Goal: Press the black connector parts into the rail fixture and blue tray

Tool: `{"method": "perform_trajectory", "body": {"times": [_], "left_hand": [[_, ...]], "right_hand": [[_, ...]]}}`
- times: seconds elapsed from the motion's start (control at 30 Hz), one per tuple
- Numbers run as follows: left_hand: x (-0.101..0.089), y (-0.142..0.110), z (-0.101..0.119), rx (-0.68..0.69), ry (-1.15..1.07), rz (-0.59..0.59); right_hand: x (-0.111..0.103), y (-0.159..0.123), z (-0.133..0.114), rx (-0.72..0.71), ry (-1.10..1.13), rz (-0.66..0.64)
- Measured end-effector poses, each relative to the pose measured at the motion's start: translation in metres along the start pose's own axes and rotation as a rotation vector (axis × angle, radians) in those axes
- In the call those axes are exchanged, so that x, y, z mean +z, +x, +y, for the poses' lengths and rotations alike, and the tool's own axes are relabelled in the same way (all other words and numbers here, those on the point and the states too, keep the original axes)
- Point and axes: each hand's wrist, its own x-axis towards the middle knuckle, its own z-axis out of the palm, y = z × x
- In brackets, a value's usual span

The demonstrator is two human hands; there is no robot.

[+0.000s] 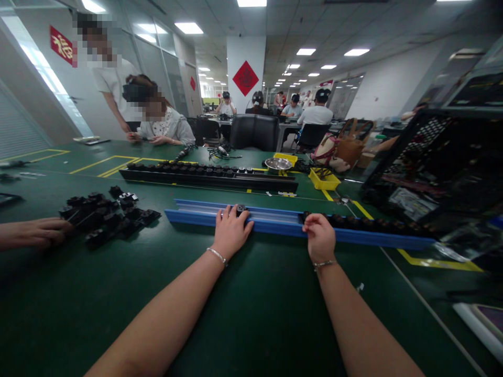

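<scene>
A long blue rail (275, 222) lies across the green table in front of me. My left hand (231, 230) rests on its near edge, fingers closed around a small black part (240, 209) sitting in the rail. My right hand (320, 238) is curled over the rail at the end of a row of black parts (377, 224) that fills the rail's right portion. Both wrists wear thin bracelets.
A pile of loose black parts (106, 214) lies at the left, with another person's hand (39, 232) beside it. A black rail with parts (208, 175) sits farther back. Yellow bins (324, 180), a metal bowl (278, 164) and a black crate (444, 157) stand at the right. People sit behind.
</scene>
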Motion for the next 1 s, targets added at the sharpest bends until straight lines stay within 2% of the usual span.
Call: {"method": "perform_trajectory", "body": {"times": [0.07, 0.13, 0.23, 0.3, 0.7, 1.0], "left_hand": [[0.001, 0.000, 0.000, -0.005, 0.002, -0.003], [0.001, 0.000, 0.000, -0.011, 0.010, -0.013], [0.000, 0.001, 0.001, -0.026, 0.029, -0.033], [0.000, 0.001, 0.001, -0.035, 0.037, -0.043], [-0.002, 0.001, 0.001, -0.055, 0.019, -0.048], [-0.002, 0.004, -0.014, -0.119, 0.030, -0.032]], "right_hand": [[0.004, -0.004, -0.001, -0.141, -0.385, -0.007], [0.010, -0.010, -0.001, -0.262, -0.681, -0.154], [0.019, -0.017, 0.000, -0.327, -0.969, -0.351], [0.022, -0.020, 0.001, -0.330, -1.074, -0.412], [0.021, -0.019, -0.005, -0.288, -1.130, -0.457], [0.020, -0.019, -0.002, -0.302, -1.114, -0.445]]}}
